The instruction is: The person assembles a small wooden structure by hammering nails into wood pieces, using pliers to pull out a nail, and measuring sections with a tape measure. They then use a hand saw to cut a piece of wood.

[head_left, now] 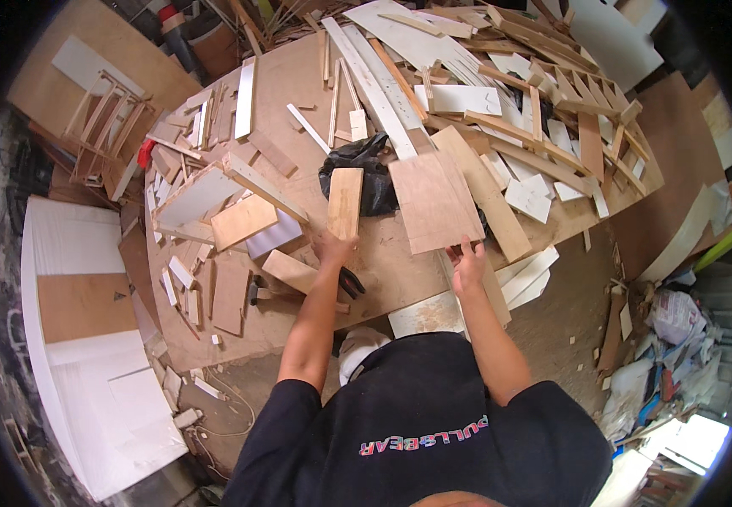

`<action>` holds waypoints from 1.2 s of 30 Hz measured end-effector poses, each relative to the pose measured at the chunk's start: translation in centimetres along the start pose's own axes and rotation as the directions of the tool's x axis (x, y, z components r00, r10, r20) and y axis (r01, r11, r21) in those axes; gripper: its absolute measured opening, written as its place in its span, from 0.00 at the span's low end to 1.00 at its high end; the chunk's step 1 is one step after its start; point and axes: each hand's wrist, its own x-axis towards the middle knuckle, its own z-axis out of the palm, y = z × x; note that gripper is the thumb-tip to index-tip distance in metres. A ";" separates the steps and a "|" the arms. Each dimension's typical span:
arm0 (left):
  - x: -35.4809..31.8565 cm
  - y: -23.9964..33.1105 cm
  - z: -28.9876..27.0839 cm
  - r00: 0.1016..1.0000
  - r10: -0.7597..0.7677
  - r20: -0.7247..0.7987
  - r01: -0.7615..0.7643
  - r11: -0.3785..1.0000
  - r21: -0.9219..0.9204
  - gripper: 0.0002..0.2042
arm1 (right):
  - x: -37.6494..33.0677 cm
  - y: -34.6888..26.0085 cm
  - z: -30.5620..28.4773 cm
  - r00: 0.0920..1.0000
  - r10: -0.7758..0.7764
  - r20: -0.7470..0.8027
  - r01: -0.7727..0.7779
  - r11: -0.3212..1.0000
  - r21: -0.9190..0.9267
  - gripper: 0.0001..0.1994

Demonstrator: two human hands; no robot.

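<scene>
My left hand is closed on the lower end of a short light wooden board, which points away from me over the table. My right hand grips the near right corner of a square, thin plywood panel, with the thumb on top and the fingers partly hidden beneath. A gap separates the two pieces. Behind them lies a crumpled black plastic bag. Close to my left forearm are a dark-handled tool, a hammer-like dark metal head and a wood block.
The wide worktable carries a frame of joined boards on the left and a large heap of offcuts at the far right. A white panel leans at left. Plastic bags and scraps lie on the right.
</scene>
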 end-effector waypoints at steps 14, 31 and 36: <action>-19.9 0.9 -8.4 0.922 0.127 -0.365 -0.299 0.833 -0.465 0.38 | -12.2 -1.9 7.2 0.866 0.158 0.474 0.129 0.845 -0.519 0.34; -9.7 -13.2 -29.1 0.708 0.435 -0.557 -0.675 0.648 -0.352 0.27 | -19.0 0.5 26.1 0.852 0.022 0.522 0.208 0.902 -0.378 0.29; 1.9 -14.8 -37.1 0.615 0.419 -0.668 -0.770 0.504 -0.392 0.29 | -21.9 -1.8 36.3 0.640 -0.273 0.718 0.758 0.380 -0.531 0.32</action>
